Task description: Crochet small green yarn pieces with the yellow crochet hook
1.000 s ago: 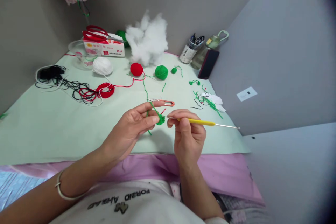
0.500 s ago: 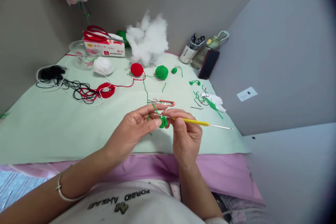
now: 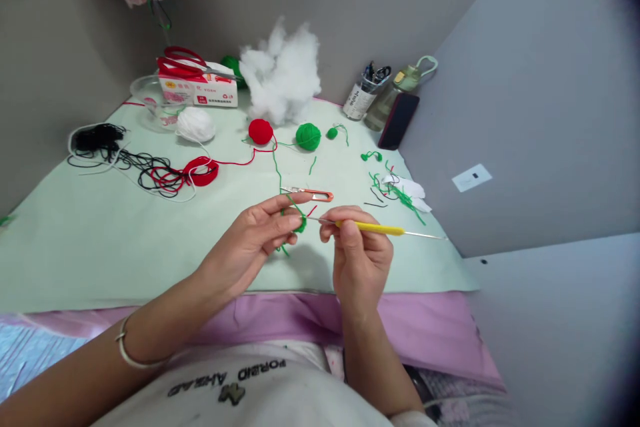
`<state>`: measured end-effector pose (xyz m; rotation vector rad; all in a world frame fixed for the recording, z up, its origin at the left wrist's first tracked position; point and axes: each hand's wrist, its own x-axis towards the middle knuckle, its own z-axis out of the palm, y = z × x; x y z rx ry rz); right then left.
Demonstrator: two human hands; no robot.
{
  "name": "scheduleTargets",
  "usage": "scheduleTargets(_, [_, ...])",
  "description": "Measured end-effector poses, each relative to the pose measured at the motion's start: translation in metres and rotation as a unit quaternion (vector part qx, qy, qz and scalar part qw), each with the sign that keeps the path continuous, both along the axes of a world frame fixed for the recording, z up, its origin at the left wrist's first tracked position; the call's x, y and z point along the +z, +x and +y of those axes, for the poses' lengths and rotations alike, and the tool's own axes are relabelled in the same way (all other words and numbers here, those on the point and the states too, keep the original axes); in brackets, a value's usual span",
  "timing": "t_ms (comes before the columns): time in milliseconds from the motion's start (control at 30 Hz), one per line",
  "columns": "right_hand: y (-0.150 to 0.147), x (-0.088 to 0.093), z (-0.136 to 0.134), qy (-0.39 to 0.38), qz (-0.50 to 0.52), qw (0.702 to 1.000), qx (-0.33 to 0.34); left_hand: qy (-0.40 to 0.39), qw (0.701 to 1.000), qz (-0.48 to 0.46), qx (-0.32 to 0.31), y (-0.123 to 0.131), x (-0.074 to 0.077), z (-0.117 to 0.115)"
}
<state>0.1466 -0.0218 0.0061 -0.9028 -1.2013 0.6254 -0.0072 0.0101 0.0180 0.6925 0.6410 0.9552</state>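
Head view. A small green crochet piece is pinched between thumb and fingers of the left hand, above the near part of the pale green tabletop; most of it is covered by the fingers. From it a green strand is stretched up to the raised index finger. A crochet hook with yellow grip is held pen-fashion in the right hand, its thin shaft pointed left and brought to the edge of the green piece; whether a loop is caught cannot be told.

Just beyond the left fingertips, orange-handled snips are laid, partly hidden by them. Farther back, a red ball and a green ball are set side by side, well apart from the hands, with white stuffing heaped behind. At left, black yarn is tangled near a white ball; red scissors are rested on a box. At right, green scraps are strewn; a phone is leaned against a bottle.
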Motion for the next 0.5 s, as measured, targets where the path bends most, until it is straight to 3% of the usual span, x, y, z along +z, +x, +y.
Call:
scheduleTargets(133, [-0.0012,0.0008,0.0011,-0.018,-0.02,0.999,0.019,0.054,0.997,0.051,0.016,0.0009,0.0002,-0.0054])
scheduleTargets(500, [0.0038,0.0002,0.0037,-0.081,0.119,0.987,0.076,0.015,0.999,0.027,-0.015,-0.0029,0.003,-0.0049])
